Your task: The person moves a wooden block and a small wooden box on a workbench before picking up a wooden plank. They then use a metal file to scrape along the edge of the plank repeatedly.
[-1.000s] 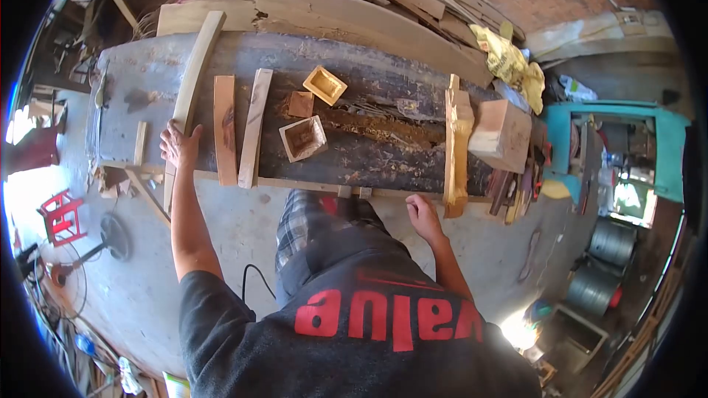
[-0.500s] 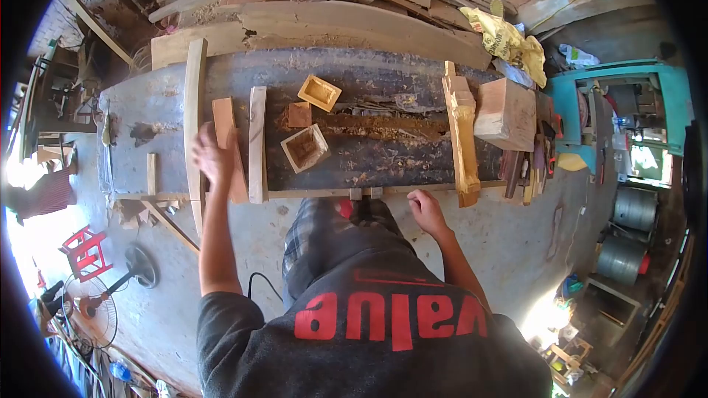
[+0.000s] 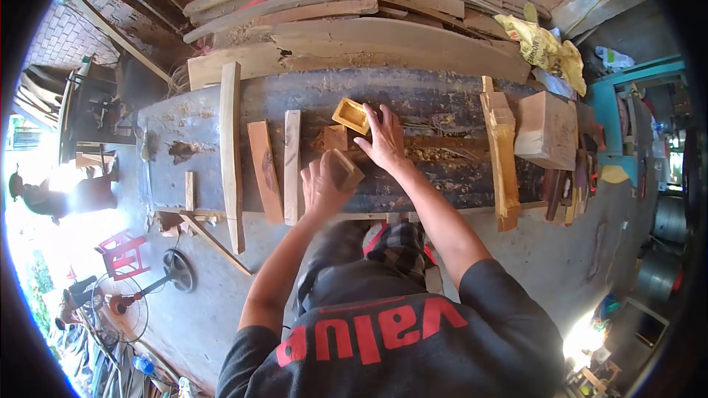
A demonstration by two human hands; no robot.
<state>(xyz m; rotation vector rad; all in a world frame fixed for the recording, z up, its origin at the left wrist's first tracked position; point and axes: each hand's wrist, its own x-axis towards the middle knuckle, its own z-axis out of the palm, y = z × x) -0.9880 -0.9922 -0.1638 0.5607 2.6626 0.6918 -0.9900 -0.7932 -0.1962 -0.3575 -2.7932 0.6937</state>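
My left hand (image 3: 324,190) is closed on the left side of a small hollow wooden box (image 3: 352,172), which is partly hidden behind the fingers. My right hand (image 3: 386,140) is open, its thumb and fingers spread, with the fingertips at the right edge of a yellow-lined wooden box (image 3: 349,113). Between the two boxes lies a small flat reddish wood piece (image 3: 335,137). Left of my left hand, a pale wooden bar (image 3: 292,166) and a reddish board (image 3: 265,169) lie across the dark workbench (image 3: 435,92).
A long pale plank (image 3: 231,155) overhangs the bench's front edge at left. To the right are a rough yellowish beam (image 3: 502,162), a large wood block (image 3: 546,129) and several hand tools (image 3: 568,195). Boards (image 3: 413,48) are stacked behind, and a fan (image 3: 125,309) stands at lower left.
My left hand has left the reddish board and taken hold of the hollow box. My right hand has reached forward from the bench's front edge to the yellow-lined box. The view has shifted.
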